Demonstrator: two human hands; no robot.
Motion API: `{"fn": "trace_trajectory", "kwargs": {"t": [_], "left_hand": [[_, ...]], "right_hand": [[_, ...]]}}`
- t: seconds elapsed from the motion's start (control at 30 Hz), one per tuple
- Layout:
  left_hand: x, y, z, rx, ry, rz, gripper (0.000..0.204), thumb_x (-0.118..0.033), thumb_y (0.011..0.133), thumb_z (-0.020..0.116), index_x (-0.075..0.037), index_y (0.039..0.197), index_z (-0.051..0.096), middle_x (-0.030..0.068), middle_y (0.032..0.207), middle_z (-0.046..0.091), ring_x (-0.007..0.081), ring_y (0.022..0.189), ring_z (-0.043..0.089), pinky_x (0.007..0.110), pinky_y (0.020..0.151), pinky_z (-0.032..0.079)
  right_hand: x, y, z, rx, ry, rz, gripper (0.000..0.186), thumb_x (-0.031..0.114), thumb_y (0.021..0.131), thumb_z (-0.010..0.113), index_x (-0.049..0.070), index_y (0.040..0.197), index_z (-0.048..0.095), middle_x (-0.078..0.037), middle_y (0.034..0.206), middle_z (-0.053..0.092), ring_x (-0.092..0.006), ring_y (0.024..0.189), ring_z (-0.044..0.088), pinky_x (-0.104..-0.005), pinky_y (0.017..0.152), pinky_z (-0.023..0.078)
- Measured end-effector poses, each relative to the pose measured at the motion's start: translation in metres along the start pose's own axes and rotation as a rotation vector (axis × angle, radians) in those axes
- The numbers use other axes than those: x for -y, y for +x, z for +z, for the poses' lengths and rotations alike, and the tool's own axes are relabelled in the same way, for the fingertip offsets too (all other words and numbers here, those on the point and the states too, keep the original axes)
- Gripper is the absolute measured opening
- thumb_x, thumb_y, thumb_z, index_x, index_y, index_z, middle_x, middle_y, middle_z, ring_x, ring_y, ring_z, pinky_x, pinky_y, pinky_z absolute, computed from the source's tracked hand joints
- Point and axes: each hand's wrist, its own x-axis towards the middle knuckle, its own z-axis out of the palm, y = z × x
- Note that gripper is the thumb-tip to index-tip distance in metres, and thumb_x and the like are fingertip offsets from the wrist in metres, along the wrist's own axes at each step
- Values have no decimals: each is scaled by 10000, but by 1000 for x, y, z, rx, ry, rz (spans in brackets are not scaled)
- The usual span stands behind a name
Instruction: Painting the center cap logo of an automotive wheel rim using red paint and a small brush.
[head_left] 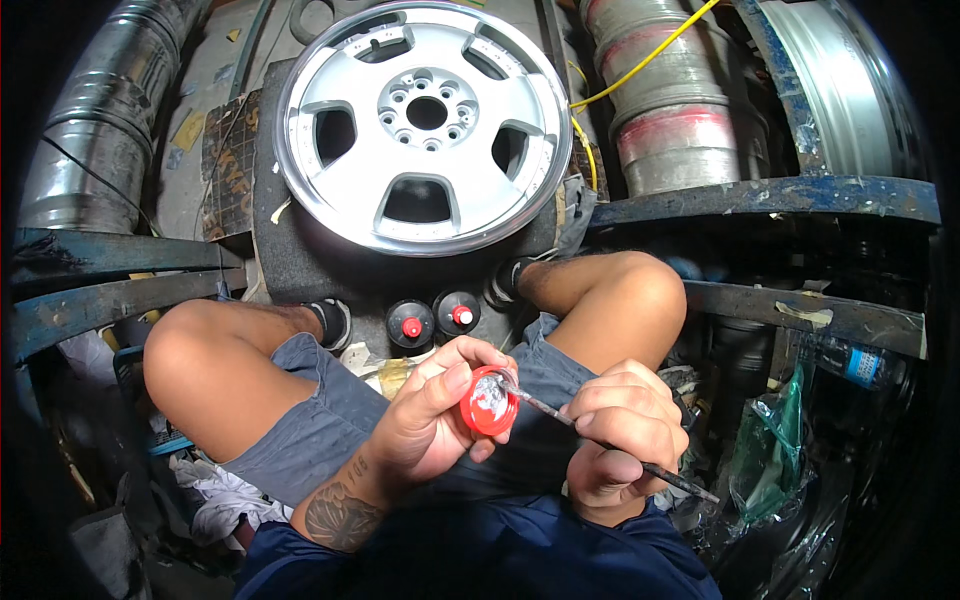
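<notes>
Between the fingers and thumb of my left hand (432,412) is a small red cap (489,402), tilted so its inside faces up. Silvery-grey paint coats part of that inside. My right hand (628,435) is closed round a thin, dark, paint-stained paintbrush (545,404). The brush's tip reaches into the cap at its upper right rim; the bristles are hard to make out. Beyond my hands, a large silver wheel rim (470,190) with a polished lip lies face up on a dark padded stand (285,215).
Two dark bottles with red tops (410,326) (461,314) stand between my feet. Blue metal racks (700,200) flank me, with stacked rims (680,110) on the right and more (90,130) on the left. A yellow hose (650,58) runs behind the wheel. Green plastic (775,450) hangs at right.
</notes>
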Motion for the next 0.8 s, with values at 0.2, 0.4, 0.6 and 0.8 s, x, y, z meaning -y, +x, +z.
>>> {"fn": "trace_trajectory", "kwargs": {"t": [0.2, 0.4, 0.6, 0.8], "left_hand": [[-1, 0, -5, 69, -72, -35, 336, -295, 942, 533, -29, 1132, 452, 129, 1081, 535, 213, 738, 640, 275, 488, 492], [-3, -1, -1, 48, -46, -51, 326, -307, 967, 483, -20, 1120, 464, 123, 983, 563, 189, 699, 628, 271, 476, 484], [-5, -2, 1, 46, 0, -66, 350, -336, 974, 467, -15, 1113, 481, 109, 880, 579, 167, 667, 619, 257, 462, 468], [-4, -2, 2, 17, 27, -72, 359, -344, 969, 475, -14, 1110, 484, 114, 876, 580, 165, 645, 614, 250, 458, 462]], "right_hand": [[-2, 0, 7, -96, -39, -10, 482, 452, 970, 421, 34, 756, 527, -73, 562, 568, -160, 435, 532, -250, 432, 395], [-6, 1, 2, -55, 105, 132, 466, 426, 974, 434, 31, 745, 524, -93, 556, 558, -164, 430, 518, -260, 448, 382], [-7, -2, 0, -82, 188, 202, 452, 414, 958, 490, 23, 752, 584, -83, 599, 609, -177, 498, 585, -264, 502, 428], [-3, 1, -2, -100, 152, 200, 457, 412, 956, 494, 25, 732, 583, -78, 599, 606, -180, 504, 589, -264, 507, 437]]}}
